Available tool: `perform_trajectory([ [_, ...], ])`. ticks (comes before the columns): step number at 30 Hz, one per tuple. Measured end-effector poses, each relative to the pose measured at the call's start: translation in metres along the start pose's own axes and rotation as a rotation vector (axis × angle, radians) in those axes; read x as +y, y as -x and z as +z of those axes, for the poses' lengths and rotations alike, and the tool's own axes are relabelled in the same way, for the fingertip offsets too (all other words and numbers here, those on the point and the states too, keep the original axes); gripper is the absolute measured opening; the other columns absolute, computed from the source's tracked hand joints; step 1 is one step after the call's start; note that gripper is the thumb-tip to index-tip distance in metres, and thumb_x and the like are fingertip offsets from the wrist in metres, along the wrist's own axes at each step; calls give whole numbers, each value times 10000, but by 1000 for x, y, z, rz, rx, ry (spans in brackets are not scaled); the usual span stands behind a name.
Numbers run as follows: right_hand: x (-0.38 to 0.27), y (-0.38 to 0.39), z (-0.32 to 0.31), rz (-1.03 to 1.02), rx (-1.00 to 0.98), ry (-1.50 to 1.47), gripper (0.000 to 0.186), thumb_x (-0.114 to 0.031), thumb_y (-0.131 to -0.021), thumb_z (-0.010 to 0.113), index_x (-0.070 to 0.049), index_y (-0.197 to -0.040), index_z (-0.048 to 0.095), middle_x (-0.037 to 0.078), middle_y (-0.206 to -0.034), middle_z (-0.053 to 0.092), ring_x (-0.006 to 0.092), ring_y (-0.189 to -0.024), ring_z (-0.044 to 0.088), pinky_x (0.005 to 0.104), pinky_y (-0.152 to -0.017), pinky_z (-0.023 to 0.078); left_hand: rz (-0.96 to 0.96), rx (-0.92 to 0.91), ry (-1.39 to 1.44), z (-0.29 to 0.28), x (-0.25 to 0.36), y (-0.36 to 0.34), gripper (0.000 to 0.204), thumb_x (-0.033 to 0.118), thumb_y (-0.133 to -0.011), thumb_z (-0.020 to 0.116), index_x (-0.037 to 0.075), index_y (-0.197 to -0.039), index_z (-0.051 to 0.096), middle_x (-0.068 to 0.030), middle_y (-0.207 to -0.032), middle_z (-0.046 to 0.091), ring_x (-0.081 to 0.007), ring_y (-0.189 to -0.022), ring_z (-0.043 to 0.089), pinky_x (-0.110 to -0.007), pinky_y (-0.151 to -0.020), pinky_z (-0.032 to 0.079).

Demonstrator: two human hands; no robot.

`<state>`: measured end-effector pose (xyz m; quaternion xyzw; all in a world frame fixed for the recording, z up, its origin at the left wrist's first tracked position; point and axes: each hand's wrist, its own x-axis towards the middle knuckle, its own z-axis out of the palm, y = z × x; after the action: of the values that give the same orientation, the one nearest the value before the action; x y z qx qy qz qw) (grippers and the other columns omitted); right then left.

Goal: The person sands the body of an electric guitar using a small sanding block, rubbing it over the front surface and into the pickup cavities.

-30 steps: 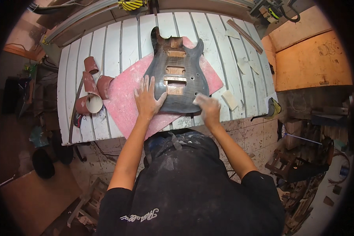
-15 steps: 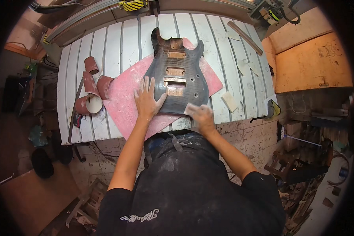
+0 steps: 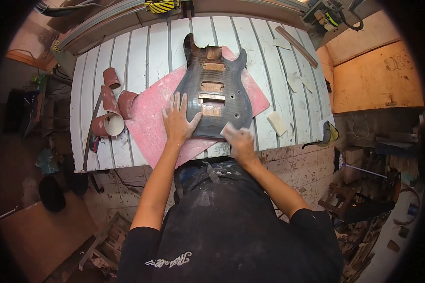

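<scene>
A dark grey-black, grained electric guitar body (image 3: 222,124) with routed wooden cavities and small holes lies face up on a dusty pink mat (image 3: 151,127). My left hand (image 3: 178,120) rests with fingers spread on the body's lower left side. My right hand (image 3: 241,142) is at the body's lower right edge, slightly blurred, gripping a small pale piece of sandpaper (image 3: 228,129) against the surface. A cream pad (image 3: 276,122) lies just right of the mat on the white slatted table (image 3: 87,151).
Several red-brown curled abrasive sheets (image 3: 109,103) lie at the table's left. A wooden strip (image 3: 295,45) and pale scraps (image 3: 293,82) are at the right. Rails with machine parts (image 3: 328,21) run behind. An orange cabinet (image 3: 375,80) stands at the right; wooden clutter lies below.
My right hand moved down and left along the body's lower edge with the sandpaper, shifting only slightly in the last half second. My left hand stays in place on the body.
</scene>
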<state>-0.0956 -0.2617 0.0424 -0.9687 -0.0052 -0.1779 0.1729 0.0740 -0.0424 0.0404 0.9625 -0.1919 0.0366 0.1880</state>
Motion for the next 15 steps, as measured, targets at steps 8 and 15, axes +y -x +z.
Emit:
perform_trajectory([
  [8, 8, 0, 2, 48, 48, -19, 423, -11, -898, 611, -190, -1226, 810, -44, -1358, 732, 263, -1019, 598, 422, -905, 461, -3, -7, 14, -2, 1, -2, 917, 623, -921, 681, 112, -1643, 438, -173, -1733, 348, -360, -1615, 281, -673, -1246, 234],
  [15, 38, -18, -13, 213, 74, 81, 375, -12, -906, 627, -174, -1182, 822, 22, -1344, 752, 290, -943, 627, 418, -888, 499, -7, -15, 4, -4, 3, 1, 914, 607, -920, 689, 104, -1640, 438, -176, -1731, 352, -352, -1616, 282, -665, -1251, 236],
])
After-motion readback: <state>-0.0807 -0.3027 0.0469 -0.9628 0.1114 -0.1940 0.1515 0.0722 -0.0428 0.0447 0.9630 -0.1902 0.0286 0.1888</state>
